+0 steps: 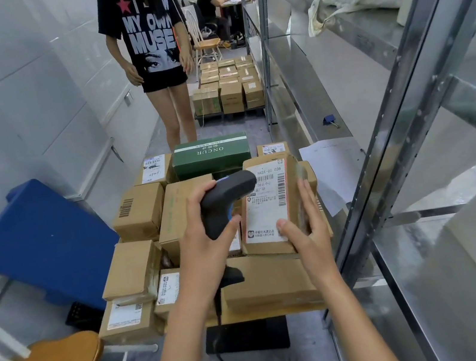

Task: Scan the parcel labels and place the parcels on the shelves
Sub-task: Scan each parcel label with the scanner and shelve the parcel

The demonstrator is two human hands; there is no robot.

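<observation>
The left hand [205,239] grips a black scanner [221,203], its nose at the white label [267,202]. The right hand [307,225] holds that brown parcel [275,205] tilted above the stacked boxes [146,243], beside the metal shelves [407,108].

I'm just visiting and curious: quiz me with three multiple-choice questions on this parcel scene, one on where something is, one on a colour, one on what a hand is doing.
1. Where is the metal shelving?
A. on the person's right
B. on the person's left
C. behind the pile only

2. What colour is the box marked ONCUR?
A. red
B. green
C. white

3. What does the left hand do?
A. hangs idle
B. presses a parcel flat
C. grips the scanner

Answers:
1 A: the shelving runs along the right.
2 B: the ONCUR box is green.
3 C: the left hand grips the scanner, aimed at the labelled parcel held by the right hand.
</observation>
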